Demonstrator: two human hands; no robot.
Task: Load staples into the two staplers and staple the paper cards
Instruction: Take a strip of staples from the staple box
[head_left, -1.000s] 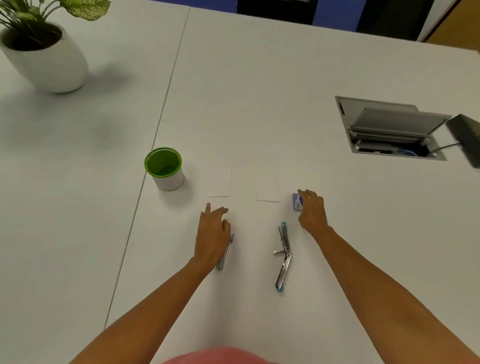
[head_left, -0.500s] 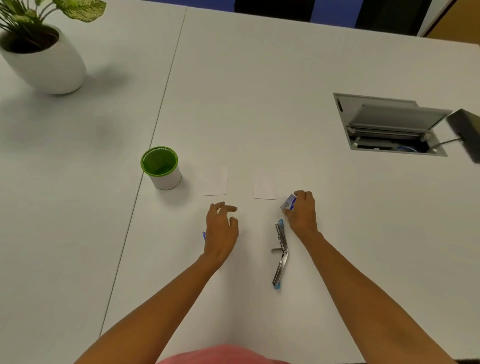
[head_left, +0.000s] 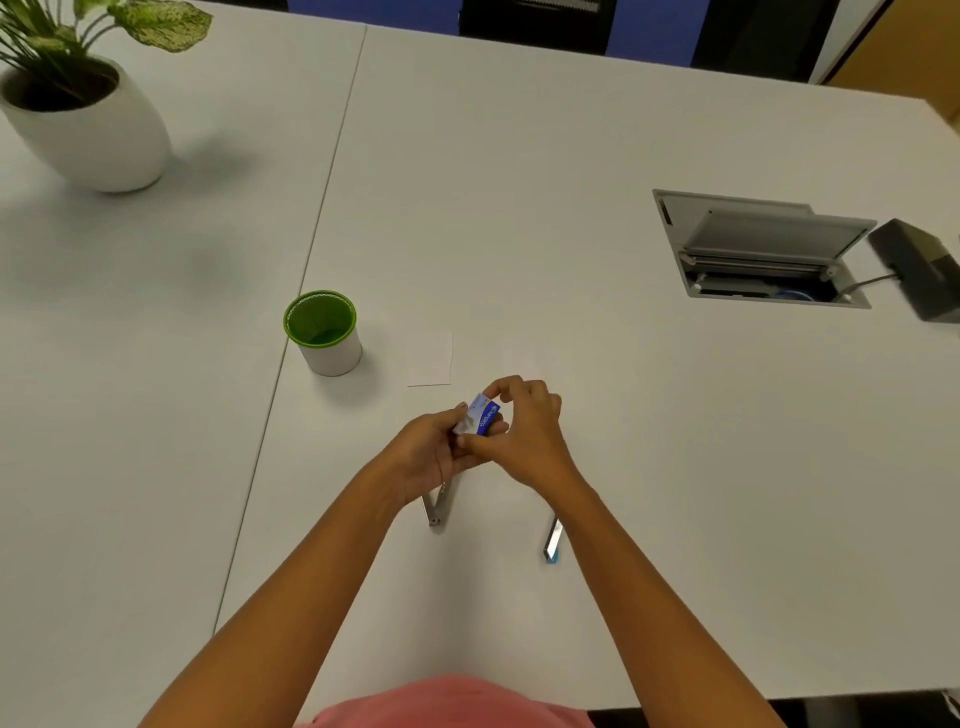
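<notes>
Both hands together above the table (head_left: 571, 208), left hand (head_left: 431, 457) and right hand (head_left: 524, 436) pinching a small blue staple box (head_left: 480, 415). Beneath them, two staplers (head_left: 439, 501) (head_left: 553, 540) mostly hidden. One paper card (head_left: 430, 359) visible just beyond; second faint.

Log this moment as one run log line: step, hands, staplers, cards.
step: opening staple box | left hand: on box | right hand: on box | staplers: on table, unloaded yet | card: unstapled
</notes>
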